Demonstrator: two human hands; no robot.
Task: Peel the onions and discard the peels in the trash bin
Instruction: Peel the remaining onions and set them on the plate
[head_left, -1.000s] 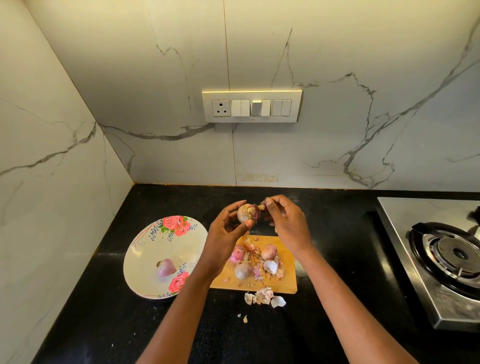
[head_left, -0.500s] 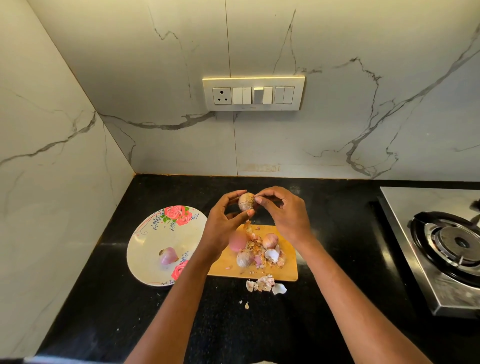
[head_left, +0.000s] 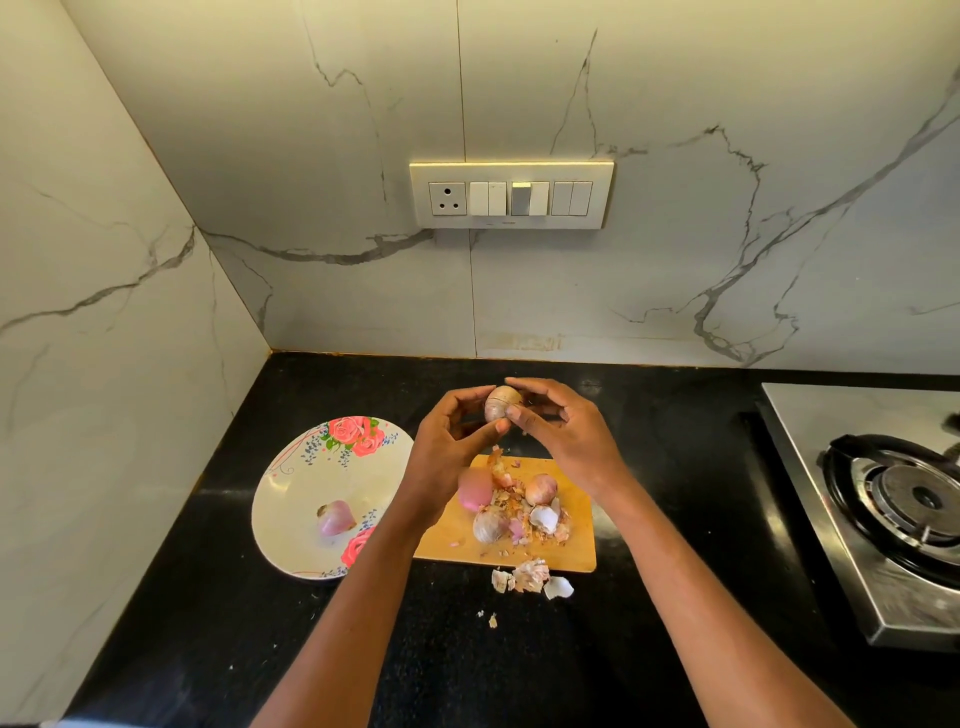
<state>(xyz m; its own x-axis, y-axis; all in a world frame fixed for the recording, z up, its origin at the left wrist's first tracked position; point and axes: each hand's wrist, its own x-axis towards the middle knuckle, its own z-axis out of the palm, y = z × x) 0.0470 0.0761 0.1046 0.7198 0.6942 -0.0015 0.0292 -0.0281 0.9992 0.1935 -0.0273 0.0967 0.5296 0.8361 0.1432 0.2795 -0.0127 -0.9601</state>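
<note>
at the far left, on the black desk (head_left: 218, 597), sits my flowered plate (head_left: 296, 499), and on it lies one peeled pink onion (head_left: 336, 518), tipped on its side. just right of the plate, its left end hidden under my left forearm, is the wooden cutting board (head_left: 582, 551). above the board's far edge i hold an onion with its skin on (head_left: 500, 404) up in the air between both hands. my left hand (head_left: 451, 447) curls its fingers round the onion's left side and its thumb comes up underneath, so it has a firm hold. my right hand (head_left: 558, 431) meets it from the other side, forefinger laid over the top of the onion and thumb pressed on its front, pinching at the dry skin. down on the board lie a peeled pink onion (head_left: 474, 492), blurred and partly behind my left wrist, an unpeeled onion near the front (head_left: 488, 526) and another farther back (head_left: 542, 488), all crowded among a heap of papery peels (head_left: 545, 519). more loose peels (head_left: 530, 577) lie on the desk just off the board's near edge, with a few crumbs closer to me. on the wall behind is a switch panel (head_left: 511, 195). at the far right stands a steel gas stove (head_left: 893, 499), well apart from the board.
</note>
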